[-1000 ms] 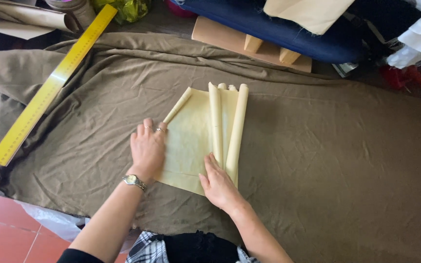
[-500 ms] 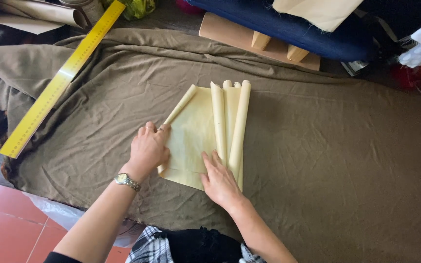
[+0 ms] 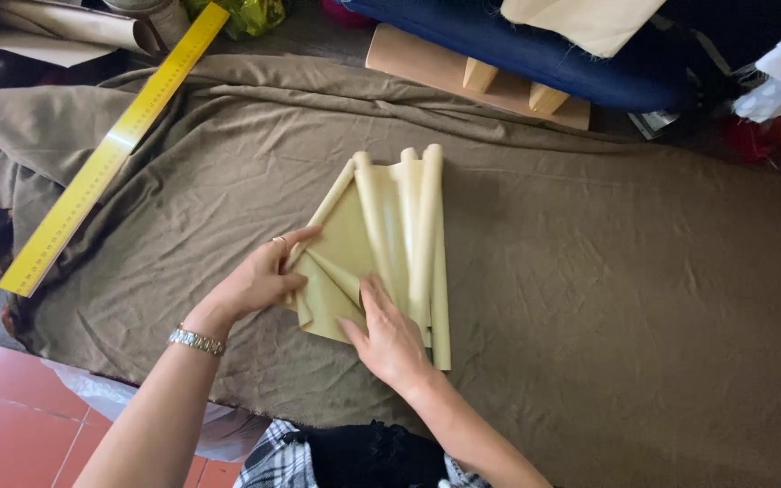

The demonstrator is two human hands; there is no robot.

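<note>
Centre frame: right hand (image 3: 390, 339) lies flat, fingers spread, pressing the yellow paper sheet (image 3: 381, 244) onto olive fabric (image 3: 589, 271). Left hand (image 3: 259, 280) pinches the sheet's left edge, folding it inward. Yellow ruler (image 3: 106, 154) upper left.

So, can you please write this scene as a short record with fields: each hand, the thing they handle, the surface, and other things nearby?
left hand: lifts and folds the left edge of the paper; wristwatch on the wrist
right hand: pressed flat on the paper
held thing: pale yellow pleated paper, long folds upright
surface: olive-brown fabric, wrinkled
nearby: yellow ruler at the fabric's left edge; dark blue fabric roll at the top
</note>
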